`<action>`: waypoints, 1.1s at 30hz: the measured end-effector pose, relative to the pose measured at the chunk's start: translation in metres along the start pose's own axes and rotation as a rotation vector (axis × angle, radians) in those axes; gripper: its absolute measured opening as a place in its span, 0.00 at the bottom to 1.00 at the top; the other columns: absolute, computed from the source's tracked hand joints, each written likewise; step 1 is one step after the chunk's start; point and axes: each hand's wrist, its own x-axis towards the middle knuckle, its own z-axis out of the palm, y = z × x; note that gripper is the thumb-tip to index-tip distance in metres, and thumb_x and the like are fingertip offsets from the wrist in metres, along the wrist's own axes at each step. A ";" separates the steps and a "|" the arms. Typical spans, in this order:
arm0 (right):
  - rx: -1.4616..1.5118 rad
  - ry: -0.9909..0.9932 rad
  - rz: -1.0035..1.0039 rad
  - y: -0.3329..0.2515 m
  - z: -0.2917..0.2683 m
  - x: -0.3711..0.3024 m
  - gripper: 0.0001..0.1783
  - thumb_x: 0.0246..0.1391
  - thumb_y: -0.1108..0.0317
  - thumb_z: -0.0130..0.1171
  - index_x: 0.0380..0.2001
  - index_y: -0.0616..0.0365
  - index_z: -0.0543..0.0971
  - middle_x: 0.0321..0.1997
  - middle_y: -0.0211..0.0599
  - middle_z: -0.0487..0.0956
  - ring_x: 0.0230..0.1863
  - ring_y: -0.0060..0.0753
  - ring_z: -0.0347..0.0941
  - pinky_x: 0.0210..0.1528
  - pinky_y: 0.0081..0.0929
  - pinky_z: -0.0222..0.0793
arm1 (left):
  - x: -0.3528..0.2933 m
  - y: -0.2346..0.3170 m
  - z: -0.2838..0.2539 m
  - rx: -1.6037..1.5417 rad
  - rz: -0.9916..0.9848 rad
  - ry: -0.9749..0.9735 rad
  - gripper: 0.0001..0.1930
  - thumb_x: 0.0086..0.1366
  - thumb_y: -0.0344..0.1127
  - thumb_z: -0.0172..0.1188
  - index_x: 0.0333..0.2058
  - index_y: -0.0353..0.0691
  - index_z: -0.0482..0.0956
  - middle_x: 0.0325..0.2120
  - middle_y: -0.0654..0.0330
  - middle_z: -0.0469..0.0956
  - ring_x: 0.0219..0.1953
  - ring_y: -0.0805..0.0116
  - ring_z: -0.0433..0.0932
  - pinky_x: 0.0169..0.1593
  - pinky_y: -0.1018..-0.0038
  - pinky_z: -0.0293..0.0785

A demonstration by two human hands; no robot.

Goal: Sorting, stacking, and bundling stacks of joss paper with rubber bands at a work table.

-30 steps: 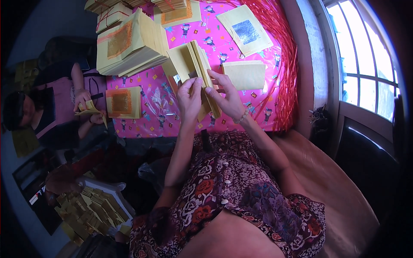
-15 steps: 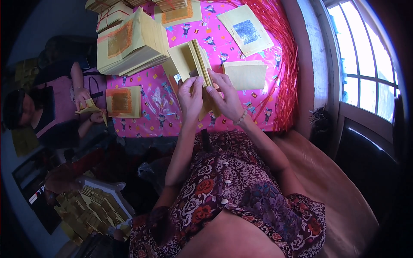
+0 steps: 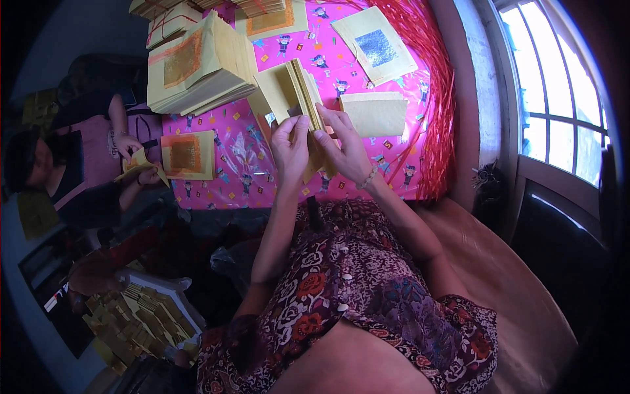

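A bundle of yellowish joss paper (image 3: pixel 303 84) stands on edge between my hands, its sheets fanned slightly apart. My left hand (image 3: pixel 291 141) pinches the near edge with thumb and fingers. On the other side, my right hand (image 3: pixel 345 150) closes on the bundle, thumb toward the near edge and fingers along the right face. Silver foil shows on a sheet at the bundle's left. Right of it lies a small pile of plain joss paper (image 3: pixel 375 115). Farther back, a sheet with a silver foil square (image 3: pixel 376 48) lies flat.
A tall joss paper stack (image 3: pixel 197 72) stands left on the pink patterned table cover (image 3: pixel 249 177), with tied bundles (image 3: pixel 172 26) behind. Red plastic strands (image 3: pixel 436 111) line the right edge. A co-worker at left holds a yellow sheet (image 3: pixel 140 165) beside an orange-marked pile (image 3: pixel 188 155).
My hands and the bundle have hardly moved. At the left, the co-worker's hands have shifted slightly, and the sheet in them is turned so that its orange face shows.
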 end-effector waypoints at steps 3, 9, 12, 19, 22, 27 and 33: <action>-0.016 -0.002 -0.006 0.001 0.000 0.000 0.28 0.57 0.66 0.56 0.62 0.54 0.65 0.50 0.47 0.69 0.53 0.43 0.68 0.53 0.31 0.67 | 0.000 0.001 0.001 -0.006 -0.002 -0.001 0.13 0.66 0.38 0.57 0.37 0.31 0.81 0.27 0.64 0.78 0.31 0.79 0.72 0.37 0.79 0.70; -0.042 -0.043 0.004 0.003 -0.002 0.000 0.27 0.60 0.68 0.53 0.63 0.55 0.63 0.53 0.41 0.66 0.54 0.32 0.66 0.50 0.27 0.69 | 0.000 0.004 0.001 -0.046 -0.014 -0.015 0.14 0.66 0.39 0.57 0.36 0.31 0.81 0.27 0.65 0.78 0.31 0.80 0.72 0.37 0.80 0.70; -0.026 -0.042 0.010 0.003 -0.002 0.001 0.27 0.60 0.67 0.53 0.63 0.54 0.63 0.52 0.41 0.66 0.54 0.32 0.66 0.50 0.26 0.69 | 0.000 0.000 0.001 -0.055 -0.013 -0.018 0.14 0.66 0.39 0.57 0.36 0.31 0.81 0.26 0.65 0.78 0.31 0.80 0.72 0.37 0.80 0.69; -0.025 -0.041 0.012 0.003 -0.001 0.000 0.28 0.60 0.67 0.53 0.63 0.53 0.63 0.53 0.41 0.67 0.54 0.32 0.66 0.50 0.27 0.69 | 0.002 -0.005 0.000 -0.041 -0.006 -0.010 0.14 0.65 0.40 0.58 0.36 0.31 0.81 0.27 0.65 0.78 0.31 0.80 0.72 0.36 0.80 0.69; -0.095 -0.028 -0.018 0.000 -0.001 0.000 0.28 0.60 0.67 0.54 0.63 0.54 0.63 0.53 0.42 0.67 0.54 0.35 0.67 0.51 0.28 0.69 | 0.002 -0.003 0.000 -0.037 -0.007 -0.011 0.14 0.65 0.39 0.58 0.37 0.31 0.81 0.27 0.64 0.78 0.31 0.80 0.72 0.36 0.80 0.69; -0.182 0.040 -0.081 -0.004 0.002 0.000 0.28 0.57 0.66 0.56 0.60 0.58 0.66 0.50 0.50 0.70 0.50 0.47 0.70 0.51 0.34 0.68 | 0.002 -0.003 0.000 -0.060 -0.027 -0.033 0.14 0.65 0.39 0.58 0.37 0.31 0.81 0.27 0.63 0.79 0.31 0.79 0.73 0.36 0.80 0.70; -0.205 0.038 -0.085 -0.004 0.002 0.001 0.28 0.57 0.66 0.56 0.60 0.60 0.65 0.50 0.50 0.70 0.48 0.48 0.70 0.50 0.34 0.68 | 0.002 -0.002 0.001 -0.064 -0.020 -0.029 0.14 0.65 0.39 0.58 0.37 0.30 0.81 0.27 0.63 0.79 0.31 0.80 0.73 0.36 0.80 0.70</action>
